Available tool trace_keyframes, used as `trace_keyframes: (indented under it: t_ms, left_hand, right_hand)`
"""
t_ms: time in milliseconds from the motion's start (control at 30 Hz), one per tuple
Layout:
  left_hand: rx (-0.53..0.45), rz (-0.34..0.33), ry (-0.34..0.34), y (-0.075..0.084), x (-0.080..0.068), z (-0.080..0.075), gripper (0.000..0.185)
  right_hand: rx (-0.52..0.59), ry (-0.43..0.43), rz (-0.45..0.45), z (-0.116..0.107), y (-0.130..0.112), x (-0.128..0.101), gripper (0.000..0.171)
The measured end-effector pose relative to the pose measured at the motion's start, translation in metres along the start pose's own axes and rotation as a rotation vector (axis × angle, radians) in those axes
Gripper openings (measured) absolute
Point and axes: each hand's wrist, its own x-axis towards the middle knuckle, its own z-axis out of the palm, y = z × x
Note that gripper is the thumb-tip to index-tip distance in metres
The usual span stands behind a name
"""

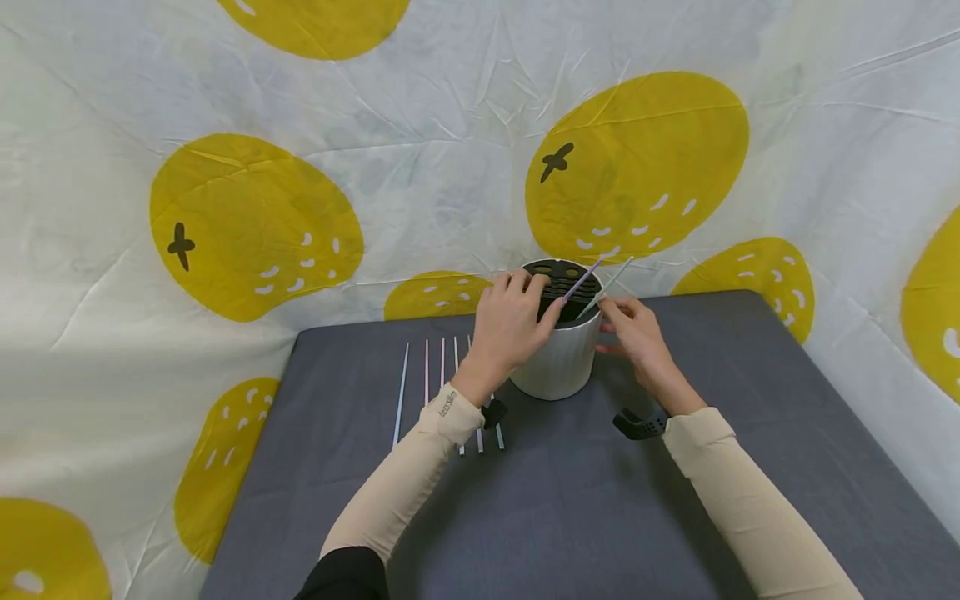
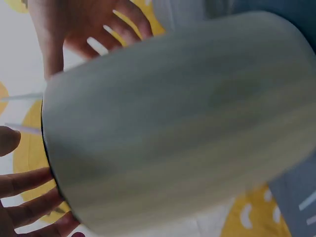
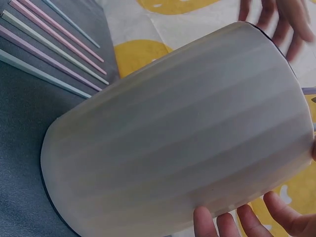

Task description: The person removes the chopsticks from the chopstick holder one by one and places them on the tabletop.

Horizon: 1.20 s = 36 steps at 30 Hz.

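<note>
A white ribbed holder (image 1: 558, 362) with a black slotted top stands at the back of the grey table (image 1: 570, 508). My left hand (image 1: 513, 321) lies over its near-left rim and pinches a purple straw (image 1: 583, 279) that slants up out of the top. My right hand (image 1: 637, 333), at the holder's right rim, pinches a pale straw (image 1: 615, 275) that also slants from the top. In both wrist views the holder (image 2: 177, 123) (image 3: 187, 133) fills the frame. My left fingers (image 2: 24, 197) show at its rim, as do my right fingers (image 3: 247, 219).
Several pastel straws (image 1: 427, 375) (image 3: 49, 44) lie side by side on the table, left of the holder and partly under my left wrist. A white cloth with yellow fruit prints (image 1: 637, 158) hangs close behind and around the table. Bare tabletop lies in front.
</note>
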Motion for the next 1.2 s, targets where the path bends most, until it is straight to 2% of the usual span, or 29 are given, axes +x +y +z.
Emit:
trace_keyframes:
  t_ms: [133,300,500,600,667,800,1000,1100,1200]
  left_hand:
    - [0.005,0.024,-0.023,0.014,0.01,0.011,0.041]
    - [0.029,-0.002,-0.059,0.023,0.013,0.021,0.031]
    - [0.006,-0.025,-0.039,0.023,0.012,0.024,0.025]
    - [0.004,-0.018,0.006,0.022,0.012,0.023,0.026]
    - [0.009,-0.004,0.062,0.022,0.013,0.022,0.027]
    - [0.004,0.042,0.23,0.021,0.012,0.024,0.023]
    - [-0.098,0.177,0.54,0.018,0.009,0.023,0.017]
    - [-0.162,0.238,0.661,0.015,0.007,0.019,0.015]
    - [-0.221,0.263,0.753,0.013,0.005,0.013,0.019]
  right_hand:
    - [-0.007,-0.004,-0.006,-0.001,0.001,0.0,0.074]
    - [-0.002,-0.02,-0.003,0.0,0.004,0.002,0.074]
    - [0.01,-0.011,-0.001,0.001,0.005,0.002,0.072]
    - [0.013,-0.003,-0.007,0.0,0.004,0.002,0.072]
    - [0.015,0.004,-0.012,0.0,0.004,0.002,0.071]
    - [0.015,0.014,-0.02,-0.001,0.003,0.002,0.071]
    - [0.016,0.013,-0.023,-0.001,0.003,0.001,0.073]
    - [0.014,0.012,-0.022,-0.001,0.004,0.003,0.071]
    - [0.01,0.006,-0.021,-0.001,0.005,0.004,0.069]
